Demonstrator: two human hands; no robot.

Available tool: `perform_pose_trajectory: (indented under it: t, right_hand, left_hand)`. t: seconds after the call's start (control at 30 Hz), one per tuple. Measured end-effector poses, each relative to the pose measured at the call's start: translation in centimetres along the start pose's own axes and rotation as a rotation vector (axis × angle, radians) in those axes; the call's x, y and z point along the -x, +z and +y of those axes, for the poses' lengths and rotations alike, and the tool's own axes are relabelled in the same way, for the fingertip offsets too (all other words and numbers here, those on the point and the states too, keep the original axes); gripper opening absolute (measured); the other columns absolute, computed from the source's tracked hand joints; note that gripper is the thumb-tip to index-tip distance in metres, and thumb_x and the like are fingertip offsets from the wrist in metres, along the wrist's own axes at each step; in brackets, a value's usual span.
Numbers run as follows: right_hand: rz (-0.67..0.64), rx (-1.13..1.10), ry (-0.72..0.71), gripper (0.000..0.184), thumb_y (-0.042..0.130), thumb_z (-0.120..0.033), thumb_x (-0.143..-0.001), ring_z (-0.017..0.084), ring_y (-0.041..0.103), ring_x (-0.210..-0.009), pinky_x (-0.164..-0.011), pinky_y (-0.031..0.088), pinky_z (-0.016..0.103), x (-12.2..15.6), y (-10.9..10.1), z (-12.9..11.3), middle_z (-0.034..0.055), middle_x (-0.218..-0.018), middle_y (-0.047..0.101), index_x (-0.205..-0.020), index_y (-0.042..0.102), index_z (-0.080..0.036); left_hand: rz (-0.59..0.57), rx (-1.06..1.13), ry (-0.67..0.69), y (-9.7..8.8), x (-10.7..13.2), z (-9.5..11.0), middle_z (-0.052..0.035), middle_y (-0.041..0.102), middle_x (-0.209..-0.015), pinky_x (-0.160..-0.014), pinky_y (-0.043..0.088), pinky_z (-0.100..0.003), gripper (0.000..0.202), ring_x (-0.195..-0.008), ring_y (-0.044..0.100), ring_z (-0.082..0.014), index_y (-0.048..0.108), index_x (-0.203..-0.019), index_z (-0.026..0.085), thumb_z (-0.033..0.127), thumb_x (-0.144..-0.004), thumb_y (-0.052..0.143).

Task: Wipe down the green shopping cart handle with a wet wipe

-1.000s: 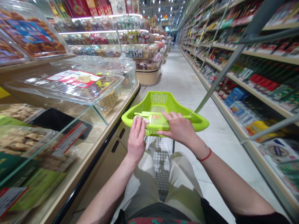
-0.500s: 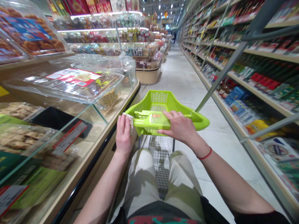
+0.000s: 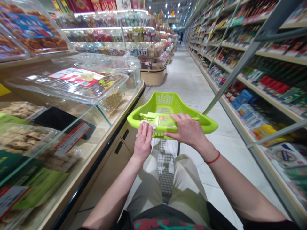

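A lime-green shopping cart basket point(image 3: 203, 119) stands in front of me in a store aisle. My left hand point(image 3: 143, 140) presses a small white wipe point(image 3: 148, 123) against the near rim of the basket, fingers closed over it. My right hand point(image 3: 188, 130) lies on the green handle bar point(image 3: 165, 123), fingers curled over its edge. A red string circles my right wrist. The basket looks empty inside.
A glass-fronted display counter point(image 3: 100, 140) with clear lidded snack bins point(image 3: 72, 84) runs along my left. Stocked shelves point(image 3: 261, 86) with slanted grey metal struts line the right. The white tiled aisle point(image 3: 184, 76) stretches ahead. A distant person stands at the aisle's far end.
My left hand slid with the wipe from the handle out to the basket's left corner, then back right onto the near rim. My right hand stayed on the handle.
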State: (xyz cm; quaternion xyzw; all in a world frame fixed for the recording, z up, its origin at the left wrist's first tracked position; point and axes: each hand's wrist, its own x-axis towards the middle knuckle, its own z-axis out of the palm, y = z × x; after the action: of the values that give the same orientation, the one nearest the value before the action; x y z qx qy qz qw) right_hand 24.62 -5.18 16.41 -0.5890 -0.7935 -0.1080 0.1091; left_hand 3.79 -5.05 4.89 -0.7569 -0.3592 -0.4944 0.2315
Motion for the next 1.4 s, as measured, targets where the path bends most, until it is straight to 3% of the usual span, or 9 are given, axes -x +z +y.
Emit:
perform_pose_trajectory:
  t: [0.13,0.3,0.43,0.6,0.73,1.07,1.23,1.4]
  right_hand:
    - [0.011,-0.011,-0.008,0.082,0.050,-0.079,-0.080,0.030,0.058,-0.102,-0.072,0.044,0.035,0.0,0.2,0.0,0.0136,-0.121,0.064,-0.141,0.049,-0.022]
    - [0.002,-0.015,-0.001,0.083,0.049,-0.078,-0.081,0.030,0.058,-0.103,-0.074,0.044,0.035,-0.1,0.2,0.0,0.0141,-0.122,0.064,-0.142,0.048,-0.022]
    - [-0.012,-0.002,0.010,0.084,0.050,-0.079,-0.080,0.030,0.058,-0.103,-0.074,0.044,0.035,0.0,-0.1,-0.1,0.0141,-0.123,0.064,-0.142,0.048,-0.023]
    - [-0.008,0.008,0.010,0.082,0.048,-0.079,-0.081,0.029,0.059,-0.102,-0.073,0.044,0.035,0.0,-0.3,-0.2,0.0131,-0.122,0.064,-0.141,0.049,-0.023]
    - [-0.018,0.011,0.014,0.083,0.047,-0.079,-0.081,0.029,0.058,-0.103,-0.074,0.045,0.035,0.1,-0.2,-0.2,0.0137,-0.123,0.063,-0.142,0.048,-0.023]
    - [-0.008,0.004,0.004,0.085,0.048,-0.080,-0.080,0.030,0.058,-0.104,-0.076,0.045,0.036,0.1,0.0,0.0,0.0139,-0.124,0.063,-0.143,0.046,-0.023]
    - [-0.014,-0.006,0.000,0.084,0.049,-0.079,-0.080,0.030,0.058,-0.104,-0.076,0.045,0.036,0.0,0.0,0.0,0.0140,-0.123,0.063,-0.143,0.047,-0.023]
    - [-0.024,0.011,0.016,0.085,0.050,-0.080,-0.079,0.031,0.058,-0.104,-0.077,0.045,0.036,-0.1,0.0,-0.1,0.0152,-0.124,0.063,-0.142,0.047,-0.022]
  left_hand:
    - [0.003,-0.033,-0.043,-1.2,0.1,-2.9,-0.0159,0.025,-0.161,-0.120,0.031,-0.053,0.069,-0.150,0.020,-0.0298,0.021,-0.156,0.019,-0.002,-0.092,0.034]
    - [0.056,0.003,-0.251,-1.9,-0.6,-4.6,-0.0129,0.021,-0.164,-0.122,0.028,-0.048,0.072,-0.151,0.022,-0.0264,0.019,-0.157,0.022,-0.002,-0.091,0.035]
    - [0.065,0.077,-0.321,-1.5,-0.9,-3.0,-0.0120,0.017,-0.165,-0.123,0.023,-0.051,0.072,-0.152,0.016,-0.0286,0.019,-0.157,0.024,0.000,-0.091,0.037]
    - [-0.029,0.091,-0.103,-0.7,-0.3,1.3,-0.0127,0.015,-0.165,-0.121,0.027,-0.057,0.072,-0.152,0.014,-0.0311,0.017,-0.157,0.018,-0.004,-0.090,0.031]
    - [-0.060,0.077,-0.069,-0.2,-1.1,3.2,-0.0141,0.015,-0.165,-0.119,0.031,-0.056,0.070,-0.151,0.014,-0.0316,0.015,-0.157,0.015,-0.005,-0.091,0.030]
    - [-0.166,0.086,-0.015,-2.0,-2.0,2.3,-0.0152,0.026,-0.162,-0.118,0.036,-0.053,0.068,-0.150,0.023,-0.0294,0.019,-0.156,0.016,-0.005,-0.092,0.029]
    - [-0.306,0.085,-0.109,-2.3,-4.6,2.3,-0.0171,0.038,-0.156,-0.119,0.036,-0.050,0.064,-0.149,0.028,-0.0276,0.024,-0.155,0.017,0.001,-0.094,0.033]
    - [-0.468,0.086,-0.141,-2.3,-7.7,1.3,-0.0183,0.047,-0.150,-0.116,0.039,-0.050,0.050,-0.145,0.037,-0.0288,0.040,-0.146,0.014,0.010,-0.096,0.033]
